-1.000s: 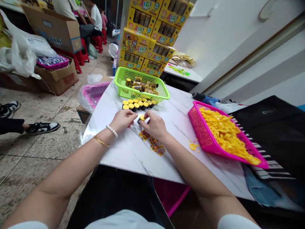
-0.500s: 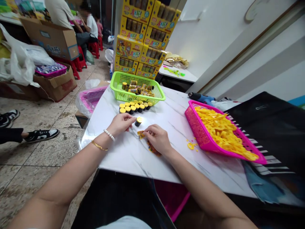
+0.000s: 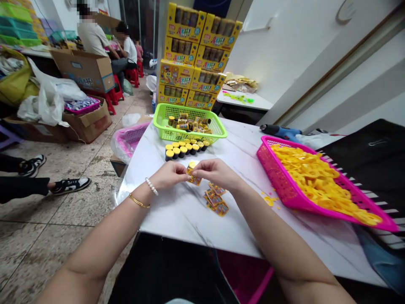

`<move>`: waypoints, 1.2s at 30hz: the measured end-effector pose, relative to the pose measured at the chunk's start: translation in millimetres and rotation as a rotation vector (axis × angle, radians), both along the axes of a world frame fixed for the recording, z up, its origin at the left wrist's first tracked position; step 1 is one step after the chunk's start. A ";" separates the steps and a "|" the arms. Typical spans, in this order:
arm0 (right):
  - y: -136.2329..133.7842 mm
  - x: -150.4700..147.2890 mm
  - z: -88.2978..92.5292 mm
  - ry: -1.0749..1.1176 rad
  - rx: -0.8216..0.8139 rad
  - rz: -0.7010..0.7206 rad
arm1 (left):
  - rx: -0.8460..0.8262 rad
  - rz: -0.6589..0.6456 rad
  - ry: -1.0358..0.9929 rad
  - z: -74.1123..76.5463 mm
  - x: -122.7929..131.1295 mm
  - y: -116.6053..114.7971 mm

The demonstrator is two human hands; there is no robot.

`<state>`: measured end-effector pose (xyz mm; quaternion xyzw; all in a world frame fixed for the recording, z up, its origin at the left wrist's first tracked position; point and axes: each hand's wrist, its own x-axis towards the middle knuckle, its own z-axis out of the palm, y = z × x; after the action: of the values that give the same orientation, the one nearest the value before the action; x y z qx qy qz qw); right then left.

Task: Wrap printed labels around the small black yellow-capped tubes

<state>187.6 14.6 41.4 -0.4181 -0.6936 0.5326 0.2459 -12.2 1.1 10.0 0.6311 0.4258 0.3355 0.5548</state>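
My left hand (image 3: 172, 175) and my right hand (image 3: 217, 173) meet above the white marbled table (image 3: 177, 211), thumbs and fingers pinched on a small printed yellow-orange label (image 3: 195, 180). Just behind the label stands a small dark jar with a yellow lid (image 3: 191, 164), its body mostly hidden. Whether the label touches the jar I cannot tell. Below my right hand lies a loose pile of similar printed labels (image 3: 217, 202). Several dark jars with yellow lids (image 3: 183, 150) stand in rows beyond my left hand.
Behind the rows sits a green basket (image 3: 161, 133) of wrapped jars. A pink basket (image 3: 278, 185) heaped with yellow plastic rings (image 3: 310, 177) stands at right, small yellow scraps (image 3: 269, 200) beside it. Stacked yellow boxes (image 3: 193, 59) rise at the back. People sit at far left.
My right hand has brought a label from near the pile up to the jar, and my left hand now grips it too. The view has shifted, showing the label pile more fully.
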 end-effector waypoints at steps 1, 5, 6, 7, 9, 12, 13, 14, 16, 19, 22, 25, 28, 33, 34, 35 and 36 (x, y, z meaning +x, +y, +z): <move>-0.2 0.1 -1.6 -0.015 0.017 -0.002 | 0.004 0.028 -0.008 0.2 1.2 -0.2; -7.6 -8.1 -13.5 0.092 0.202 -0.296 | 0.028 0.344 -0.199 4.2 7.1 -3.5; -9.4 -10.8 -16.2 0.116 0.249 -0.382 | 0.023 0.410 -0.262 5.8 8.6 -5.4; -10.9 -13.1 -18.4 0.135 0.286 -0.451 | 0.013 0.445 -0.311 7.4 10.1 -7.8; -12.6 -16.5 -21.0 0.160 0.336 -0.537 | -0.019 0.438 -0.356 10.1 13.3 -13.1; -13.6 -19.2 -22.8 0.204 0.380 -0.583 | -0.038 0.402 -0.351 11.7 17.6 -19.7; -14.0 -19.7 -23.5 0.214 0.387 -0.593 | -0.040 0.399 -0.354 11.8 18.7 -20.9; -14.4 -20.1 -24.5 0.222 0.391 -0.603 | -0.041 0.401 -0.362 11.9 19.5 -21.5; -15.4 -20.6 -27.0 0.227 0.402 -0.622 | -0.045 0.418 -0.385 12.2 20.3 -21.5; -17.5 -21.1 -30.7 0.224 0.447 -0.627 | -0.090 0.436 -0.431 13.0 20.3 -19.8; -21.3 -23.3 -34.0 0.163 0.579 -0.580 | -0.186 0.412 -0.466 12.7 19.5 -17.8; -26.7 -28.1 -37.5 0.049 0.757 -0.494 | -0.226 0.429 -0.470 11.7 17.2 -15.3; -29.4 -30.2 -38.5 -0.004 0.839 -0.394 | -0.229 0.463 -0.453 12.5 12.6 -12.1; -12.4 -16.2 -36.0 -0.006 0.930 -0.396 | -0.299 0.532 -0.432 17.3 6.5 -8.2; -6.2 -12.5 -37.8 -0.042 0.941 -0.429 | -0.321 0.542 -0.427 17.9 6.2 -7.6; 0.0 -9.3 -41.0 -0.091 0.942 -0.435 | -0.348 0.542 -0.422 18.1 6.0 -7.0; 5.8 -6.8 -45.4 -0.142 0.925 -0.408 | -0.379 0.534 -0.418 18.1 5.8 -6.1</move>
<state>180.8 20.4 -4.0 -0.4276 -0.7760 0.0814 0.4565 -6.4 -5.1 28.1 0.3022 0.5073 0.5050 0.6295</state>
